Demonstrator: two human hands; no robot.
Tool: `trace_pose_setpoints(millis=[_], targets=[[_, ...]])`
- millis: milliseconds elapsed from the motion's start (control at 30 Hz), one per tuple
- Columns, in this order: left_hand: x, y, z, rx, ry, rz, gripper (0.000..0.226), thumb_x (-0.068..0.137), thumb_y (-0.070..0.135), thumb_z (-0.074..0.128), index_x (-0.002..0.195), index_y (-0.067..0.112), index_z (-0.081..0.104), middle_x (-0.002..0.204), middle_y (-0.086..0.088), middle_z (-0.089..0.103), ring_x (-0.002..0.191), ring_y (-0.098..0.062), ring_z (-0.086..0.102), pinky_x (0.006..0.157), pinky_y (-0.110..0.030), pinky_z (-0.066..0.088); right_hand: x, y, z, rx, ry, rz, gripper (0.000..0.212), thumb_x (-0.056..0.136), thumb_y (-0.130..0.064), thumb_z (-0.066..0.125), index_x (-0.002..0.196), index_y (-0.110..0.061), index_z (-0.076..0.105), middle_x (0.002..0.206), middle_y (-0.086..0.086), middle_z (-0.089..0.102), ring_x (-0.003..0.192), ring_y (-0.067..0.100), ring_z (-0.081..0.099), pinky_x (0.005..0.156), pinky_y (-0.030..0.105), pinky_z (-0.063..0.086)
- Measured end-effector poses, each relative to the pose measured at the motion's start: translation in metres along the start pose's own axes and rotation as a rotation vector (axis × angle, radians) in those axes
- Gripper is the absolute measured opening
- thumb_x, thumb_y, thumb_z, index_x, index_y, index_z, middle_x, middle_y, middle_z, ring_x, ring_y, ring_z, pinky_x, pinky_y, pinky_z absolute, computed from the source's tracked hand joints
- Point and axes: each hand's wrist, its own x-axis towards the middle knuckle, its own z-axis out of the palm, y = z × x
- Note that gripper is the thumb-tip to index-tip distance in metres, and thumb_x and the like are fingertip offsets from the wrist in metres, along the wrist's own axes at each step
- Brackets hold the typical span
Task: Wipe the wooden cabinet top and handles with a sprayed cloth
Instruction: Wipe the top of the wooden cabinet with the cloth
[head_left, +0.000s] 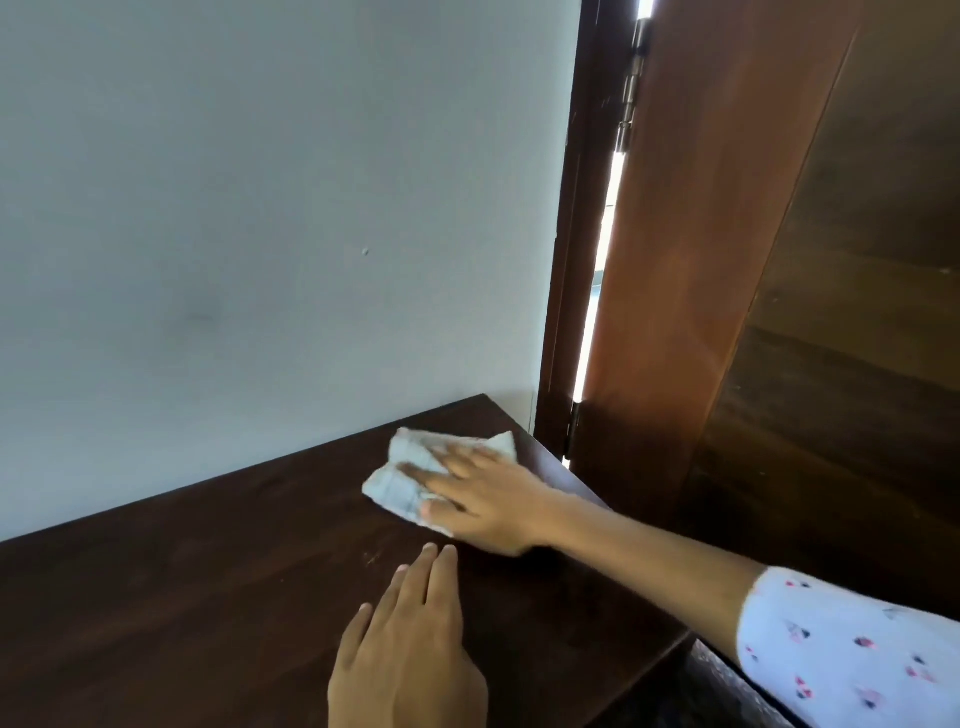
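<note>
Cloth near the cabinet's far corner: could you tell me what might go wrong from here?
The cloth, pressed flat under the right hand, lies close to the top's right edge, so a stroke could push it off. The left hand rests on the wood and may leave prints on it.

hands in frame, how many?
2. The right hand lies flat on the white cloth near the far right corner of the cabinet top. The left hand rests flat and empty on the top, nearer the camera.
</note>
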Motion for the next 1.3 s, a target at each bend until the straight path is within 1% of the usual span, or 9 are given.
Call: trace_pose_setpoints(millis=[233,400,600,733,833,967,1033,1100,1300], targets=[[-0.003,-0.002,0.0,0.018,-0.005,0.0,0.066,0.094,0.011,0.033,0.149,0.031,0.002,0.159,0.017,-0.002,0.147,-0.005,0.011,0.118,-0.029,0.014,0.046,0.049,-0.009,0.129,0.012,0.452,0.054,0.1,-0.046,0.016,0.15,-0.033,0.001,0.159,0.006,-0.008,0.145,0.031,-0.001,0.115,0.051,0.006],[-0.007,-0.005,-0.004,0.009,0.01,-0.015,0.067,0.094,0.008,0.033,0.15,0.031,0.003,0.159,0.016,0.001,0.147,-0.006,0.013,0.119,-0.029,0.015,-0.009,0.041,-0.005,0.003,-0.005,0.247,0.055,0.099,-0.041,0.008,0.151,-0.026,-0.004,0.158,0.008,-0.012,0.146,0.027,-0.009,0.118,0.045,0.001],[-0.011,-0.004,0.001,-0.001,0.083,0.033,0.063,0.095,0.011,0.03,0.149,0.032,0.006,0.158,0.018,0.007,0.144,-0.003,0.019,0.116,-0.027,0.024,-0.141,0.014,-0.006,0.06,-0.028,0.216,0.054,0.095,-0.053,0.006,0.144,-0.043,-0.015,0.156,-0.013,-0.017,0.141,0.005,-0.021,0.115,0.024,-0.009],[-0.016,-0.004,0.001,0.01,0.117,0.048,0.062,0.095,0.013,0.029,0.149,0.032,0.006,0.158,0.019,0.009,0.143,-0.003,0.024,0.114,-0.025,0.026,-0.184,-0.002,-0.006,0.082,-0.083,0.226,0.056,0.079,-0.06,-0.01,0.133,-0.049,-0.024,0.145,-0.025,-0.028,0.125,-0.011,-0.038,0.091,0.003,-0.025],[-0.018,-0.005,0.001,0.022,0.134,0.053,0.063,0.094,0.013,0.029,0.149,0.033,0.006,0.157,0.021,0.009,0.142,-0.002,0.025,0.114,-0.024,0.025,-0.195,-0.011,-0.007,0.11,-0.083,0.288,0.059,0.07,-0.061,-0.016,0.128,-0.052,-0.025,0.144,-0.023,-0.03,0.126,-0.009,-0.037,0.1,0.007,-0.019],[-0.021,-0.003,0.0,0.033,0.148,0.071,0.062,0.095,0.013,0.03,0.149,0.033,0.006,0.157,0.02,0.01,0.143,-0.003,0.024,0.113,-0.024,0.024,-0.185,-0.011,0.0,0.093,-0.024,0.348,0.076,0.066,-0.064,-0.025,0.137,-0.04,-0.021,0.151,-0.017,-0.02,0.14,0.007,-0.022,0.112,0.019,-0.005],[-0.025,-0.002,-0.002,0.038,0.159,0.078,0.062,0.095,0.013,0.03,0.149,0.032,0.006,0.157,0.02,0.01,0.143,-0.003,0.023,0.114,-0.024,0.023,-0.167,-0.002,0.008,0.127,0.056,0.422,0.075,0.08,-0.067,-0.011,0.147,-0.035,-0.008,0.158,-0.009,-0.008,0.146,0.014,-0.008,0.119,0.032,0.005],[-0.028,-0.002,-0.004,0.047,0.169,0.079,0.063,0.095,0.012,0.031,0.15,0.031,0.007,0.157,0.019,0.011,0.143,-0.003,0.024,0.114,-0.024,0.023,-0.14,0.01,0.009,0.144,0.045,0.486,0.057,0.098,-0.051,0.01,0.15,-0.031,0.0,0.159,-0.003,-0.003,0.146,0.019,-0.004,0.119,0.04,0.009],[-0.045,-0.013,-0.015,0.065,0.214,0.052,0.06,0.094,0.012,0.032,0.147,0.032,0.013,0.155,0.021,0.019,0.135,-0.005,0.039,0.109,-0.027,0.032,-0.106,0.005,0.002,0.113,0.093,0.514,0.052,0.101,-0.044,0.011,0.15,-0.032,-0.001,0.16,-0.001,-0.003,0.146,0.015,-0.004,0.116,0.035,0.007]])
